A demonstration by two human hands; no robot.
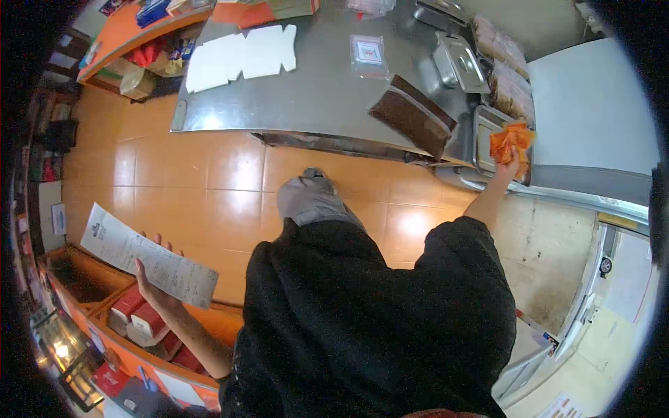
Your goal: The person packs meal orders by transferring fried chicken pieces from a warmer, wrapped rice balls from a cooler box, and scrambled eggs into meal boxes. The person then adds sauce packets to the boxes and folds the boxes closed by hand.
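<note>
A long printed paper receipt (118,240) is pinched in my left hand (155,287), out to the left over orange shelving. The thumb lies on its printed face, and fingertips show beyond its far edge. On the right, my right hand (512,167) grips a crumpled orange sheet (507,141), either cloth or wrapping; I cannot tell which. Both are over a shallow metal tray (482,143) at the counter's right end. Left of that tray, a dark brown flat packet (411,115) with a pale strip lies at the counter edge.
The steel counter (327,90) bears white cut sheets (244,57), a clear plastic packet (368,56) and a lidded metal container (461,63). Bagged items (511,90) line its back right, beside a white appliance (592,104). Red boxes (146,319) sit in the orange shelving (90,317) at lower left.
</note>
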